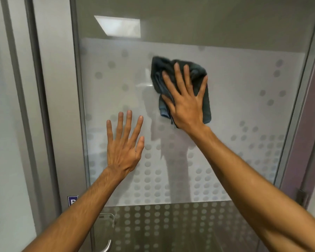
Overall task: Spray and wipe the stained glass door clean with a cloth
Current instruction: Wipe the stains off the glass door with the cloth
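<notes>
The glass door fills the view, with a frosted band dotted with grey circles across its middle. A dark grey-blue cloth is bunched against the glass at upper centre. My right hand lies flat on the cloth with fingers spread, pressing it to the pane. My left hand rests flat on the frosted glass lower left of the cloth, fingers apart, holding nothing. No spray bottle is in view.
A metal door handle sits at the bottom left of the pane. A grey metal frame runs up the left side and another frame up the right, with a hinge. A ceiling light reflection shows above.
</notes>
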`<state>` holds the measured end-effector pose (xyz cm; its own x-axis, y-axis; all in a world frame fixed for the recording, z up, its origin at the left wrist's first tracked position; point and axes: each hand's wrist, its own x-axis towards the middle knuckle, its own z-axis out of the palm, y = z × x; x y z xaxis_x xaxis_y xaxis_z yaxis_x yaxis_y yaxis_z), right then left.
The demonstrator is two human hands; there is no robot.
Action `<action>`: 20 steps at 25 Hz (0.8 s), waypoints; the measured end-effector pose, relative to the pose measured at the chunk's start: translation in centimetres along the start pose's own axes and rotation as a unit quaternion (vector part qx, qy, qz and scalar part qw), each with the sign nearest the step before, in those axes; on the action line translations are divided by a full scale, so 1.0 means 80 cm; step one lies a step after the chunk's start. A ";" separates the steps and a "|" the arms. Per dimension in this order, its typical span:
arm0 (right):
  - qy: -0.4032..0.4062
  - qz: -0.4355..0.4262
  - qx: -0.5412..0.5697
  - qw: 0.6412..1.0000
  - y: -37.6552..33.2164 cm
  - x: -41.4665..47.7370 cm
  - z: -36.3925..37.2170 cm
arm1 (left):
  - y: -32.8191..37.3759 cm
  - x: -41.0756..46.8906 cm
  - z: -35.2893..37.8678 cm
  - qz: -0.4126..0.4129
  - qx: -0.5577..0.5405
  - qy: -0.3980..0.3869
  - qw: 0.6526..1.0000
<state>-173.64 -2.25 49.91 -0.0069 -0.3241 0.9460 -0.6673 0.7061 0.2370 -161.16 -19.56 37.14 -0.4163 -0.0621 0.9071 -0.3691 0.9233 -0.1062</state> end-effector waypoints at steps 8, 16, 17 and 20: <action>0.002 0.104 0.047 0.993 -0.092 -0.075 0.024 | -0.015 -0.005 -0.002 -0.015 -0.027 0.023 0.999; -0.077 -0.085 0.056 0.992 -0.127 -0.312 0.062 | -0.022 -0.025 -0.002 0.003 -0.017 -0.012 1.000; -0.085 -0.120 0.049 0.988 -0.120 -0.327 0.063 | -0.018 -0.028 -0.002 0.007 -0.018 -0.014 1.000; -0.116 -0.248 0.043 0.961 -0.088 -0.339 0.059 | -0.009 -0.036 -0.001 0.021 -0.015 -0.019 0.999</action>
<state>-172.31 -1.40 21.57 0.1680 -0.7463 0.6441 -0.6902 0.3775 0.6174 -159.62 -19.98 34.62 -0.4633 -0.0367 0.8855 -0.3261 0.9361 -0.1318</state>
